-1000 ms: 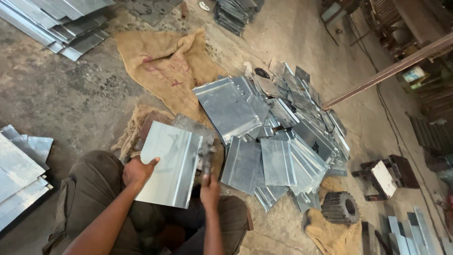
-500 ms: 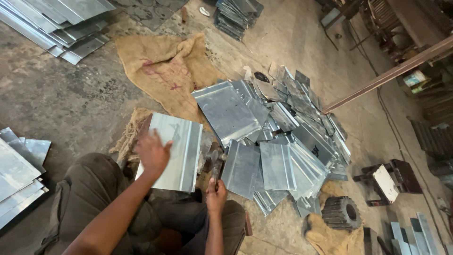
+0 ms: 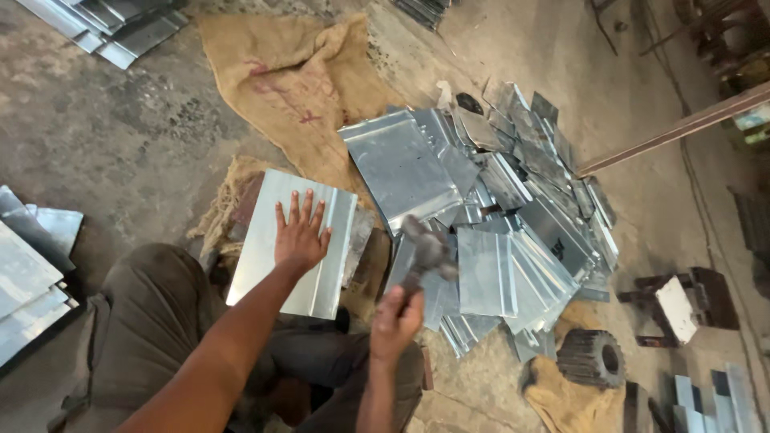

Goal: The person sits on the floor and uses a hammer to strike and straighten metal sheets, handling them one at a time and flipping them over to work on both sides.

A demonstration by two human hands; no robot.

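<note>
Pinning the metal sheet (image 3: 293, 244) flat is the whole trick here, going by the head view, the only one there is. The left hand (image 3: 300, 232) lies on top of the sheet with fingers spread wide apart, palm down, pressing and not gripping anything. I'd keep those fingers well back from the folded edge on the sheet's right side, since that edge looks like where the blows would land.

The right hand (image 3: 395, 319) sits just right of the sheet and a bit nearer the body, fist closed tight around the handle of a hammer (image 3: 423, 255). The head is raised and blurry, above the sheet's right edge. Short, square taps beat big swings, I reckon.

The sheet itself lies on a block over a burlap sack (image 3: 297, 88), in front of the knees. Right of the sheet is a messy pile of sheets (image 3: 513, 216).
</note>
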